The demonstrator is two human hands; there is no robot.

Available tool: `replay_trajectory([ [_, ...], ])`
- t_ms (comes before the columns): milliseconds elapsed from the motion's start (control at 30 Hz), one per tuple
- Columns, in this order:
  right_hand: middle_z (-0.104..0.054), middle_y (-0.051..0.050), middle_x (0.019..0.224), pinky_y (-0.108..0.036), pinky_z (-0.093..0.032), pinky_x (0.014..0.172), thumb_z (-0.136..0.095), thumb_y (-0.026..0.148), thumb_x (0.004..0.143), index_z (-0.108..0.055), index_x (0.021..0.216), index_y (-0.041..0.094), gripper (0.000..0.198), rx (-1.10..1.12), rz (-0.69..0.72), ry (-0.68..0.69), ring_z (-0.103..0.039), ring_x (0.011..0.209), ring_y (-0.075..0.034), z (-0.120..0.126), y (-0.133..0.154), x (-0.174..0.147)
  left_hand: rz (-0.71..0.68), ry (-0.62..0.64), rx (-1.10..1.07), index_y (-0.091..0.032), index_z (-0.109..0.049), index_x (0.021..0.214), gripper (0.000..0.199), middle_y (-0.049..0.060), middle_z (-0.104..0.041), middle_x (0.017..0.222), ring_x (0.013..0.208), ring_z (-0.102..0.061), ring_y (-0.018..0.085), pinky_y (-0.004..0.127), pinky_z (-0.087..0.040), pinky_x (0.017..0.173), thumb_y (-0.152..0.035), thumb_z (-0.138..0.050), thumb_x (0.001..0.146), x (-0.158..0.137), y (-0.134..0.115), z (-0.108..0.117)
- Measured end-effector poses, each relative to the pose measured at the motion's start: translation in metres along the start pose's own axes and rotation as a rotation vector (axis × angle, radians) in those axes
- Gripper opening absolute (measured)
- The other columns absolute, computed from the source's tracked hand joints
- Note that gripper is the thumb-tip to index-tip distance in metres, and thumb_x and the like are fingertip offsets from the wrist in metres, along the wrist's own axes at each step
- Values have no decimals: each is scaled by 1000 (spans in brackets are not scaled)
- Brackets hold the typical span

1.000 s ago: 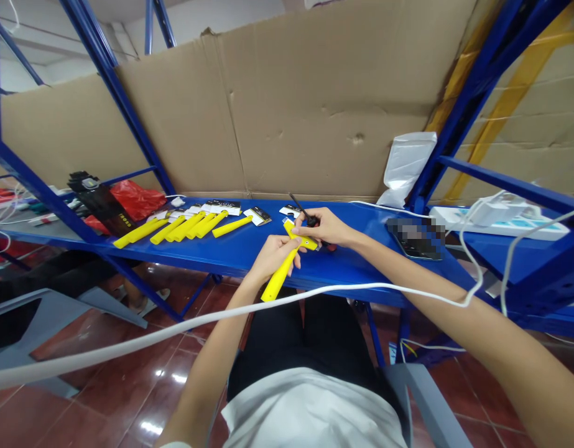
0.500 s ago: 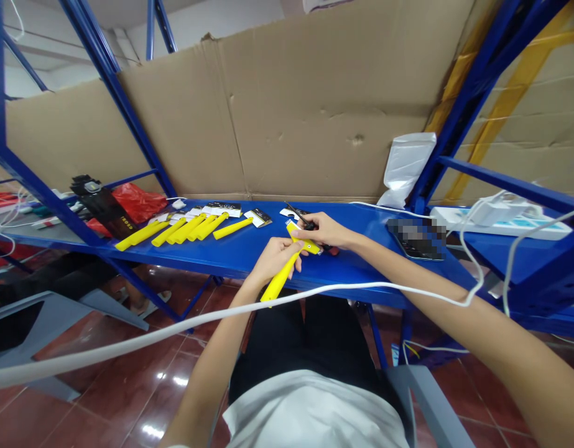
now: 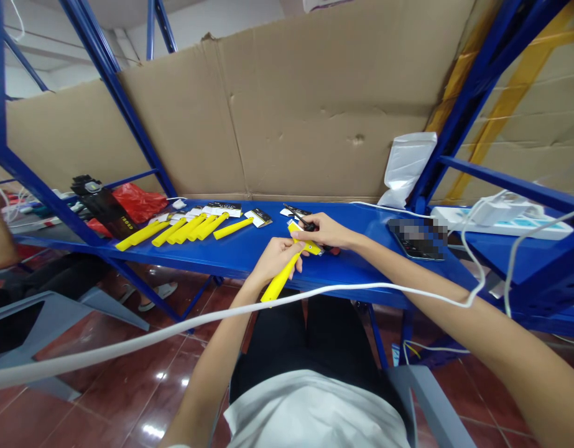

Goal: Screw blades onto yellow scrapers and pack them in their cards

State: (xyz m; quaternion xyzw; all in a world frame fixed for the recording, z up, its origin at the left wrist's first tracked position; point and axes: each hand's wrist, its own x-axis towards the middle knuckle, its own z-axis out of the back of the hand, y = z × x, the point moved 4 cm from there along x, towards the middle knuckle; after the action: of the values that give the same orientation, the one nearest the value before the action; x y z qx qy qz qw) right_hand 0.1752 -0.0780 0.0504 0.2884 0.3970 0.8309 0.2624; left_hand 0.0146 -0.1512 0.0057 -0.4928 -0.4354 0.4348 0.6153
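Observation:
My left hand (image 3: 278,260) is closed round the handle of a yellow scraper (image 3: 278,283) with a wide T-shaped head, held over the front edge of the blue table. My right hand (image 3: 324,231) is closed on a dark, thin-shafted tool (image 3: 300,215) that looks like a screwdriver, its shaft pointing away to the upper left. A bit of red and black shows under the palm. Fingers of the right hand also rest on the scraper's head. A small white-and-black card (image 3: 287,212) lies just behind the hands. To the left lies a single yellow scraper (image 3: 231,229), its head end at another card (image 3: 261,217).
Several more yellow scrapers (image 3: 177,231) lie in a row with cards. Beyond are a black bottle (image 3: 102,208) and red plastic bag (image 3: 136,202). A phone (image 3: 415,239) and power strip (image 3: 501,222) sit right. A white cable (image 3: 212,314) crosses in front of my arms. Another person's arm (image 3: 0,230) shows far left.
My hands and the scraper have hardly moved. At the far left, another person's arm has come into view.

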Motion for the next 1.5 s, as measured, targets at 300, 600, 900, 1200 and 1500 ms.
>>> replay_trajectory([
  [300, -59, 2, 66, -26, -34, 48, -78, 78, 93, -65, 86, 19, 61, 5, -11, 25, -48, 53, -12, 1, -3, -1, 7, 8, 3, -11, -80, 93, 44, 6, -74, 61, 38, -57, 12, 24, -42, 42, -54, -78, 100, -1, -1, 0],
  [600, -59, 3, 66, -26, -35, 48, -77, 78, 93, -67, 88, 18, 61, 16, -5, 28, -48, 53, -11, 1, -5, -1, -9, 6, -16, -11, -80, 93, 42, 5, -73, 61, 38, -57, 12, 23, -40, 42, -52, -76, 101, -1, 0, 0],
  [900, -58, 3, 65, -27, -34, 49, -76, 81, 94, -68, 88, 19, 63, 40, -10, 44, -47, 52, -11, -1, -5, 0, -16, 11, 0, -11, -80, 90, 42, 6, -73, 62, 38, -57, 12, 23, -40, 42, -51, -74, 102, -2, -3, -1],
  [1200, -59, 3, 67, -26, -33, 49, -79, 78, 94, -70, 89, 16, 62, 13, 29, 36, -46, 54, -11, 0, 0, -2, -16, 16, 1, -10, -79, 90, 43, 5, -73, 62, 38, -57, 12, 23, -41, 41, -52, -74, 101, -2, -4, -1],
  [1500, -60, 2, 66, -25, -35, 46, -77, 78, 96, -71, 92, 16, 62, 19, 35, 60, -50, 53, -11, 2, -3, -2, -14, 20, -20, -10, -79, 90, 46, 5, -73, 61, 38, -56, 11, 23, -39, 41, -55, -76, 98, -2, -4, -1],
])
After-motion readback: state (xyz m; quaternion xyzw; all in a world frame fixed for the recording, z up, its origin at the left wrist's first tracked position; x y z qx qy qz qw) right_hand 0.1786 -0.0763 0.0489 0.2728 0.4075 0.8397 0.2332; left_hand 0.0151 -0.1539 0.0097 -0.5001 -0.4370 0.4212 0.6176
